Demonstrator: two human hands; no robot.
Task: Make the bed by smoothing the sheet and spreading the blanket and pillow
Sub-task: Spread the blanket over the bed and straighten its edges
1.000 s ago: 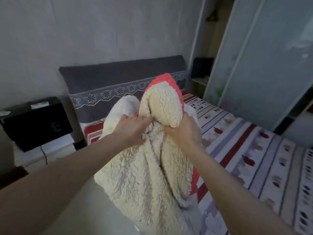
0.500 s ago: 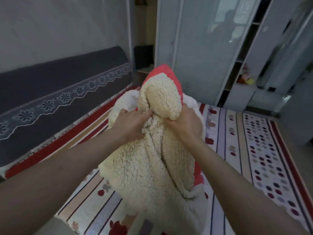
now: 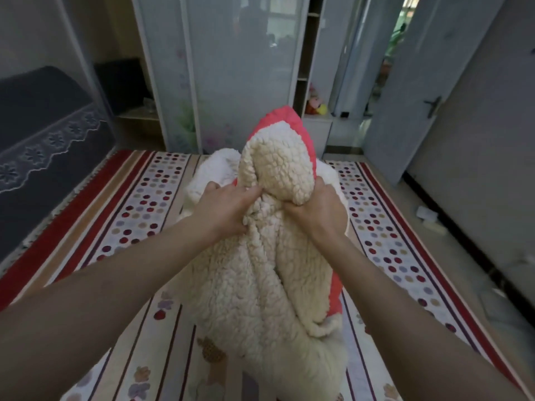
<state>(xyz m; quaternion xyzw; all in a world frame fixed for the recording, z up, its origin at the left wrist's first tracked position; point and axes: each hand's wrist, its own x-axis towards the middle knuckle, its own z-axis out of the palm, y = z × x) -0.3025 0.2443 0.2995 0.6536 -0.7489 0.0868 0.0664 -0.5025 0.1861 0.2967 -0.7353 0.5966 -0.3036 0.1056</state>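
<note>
Both hands, left hand [image 3: 224,208] and right hand [image 3: 317,211], grip the bunched, nubbly cream fleece blanket [image 3: 260,285].

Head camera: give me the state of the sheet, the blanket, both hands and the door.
sheet, spread flat.
blanket, bunched up, held over the sheet.
left hand, gripping the blanket.
right hand, gripping the blanket.
door, open.

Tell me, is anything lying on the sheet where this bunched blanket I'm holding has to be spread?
Nothing visible does. The left hand and right hand grip the blanket directly, and nothing lies on the sheet around it. The patch beneath the blanket and arms is hidden.
</note>
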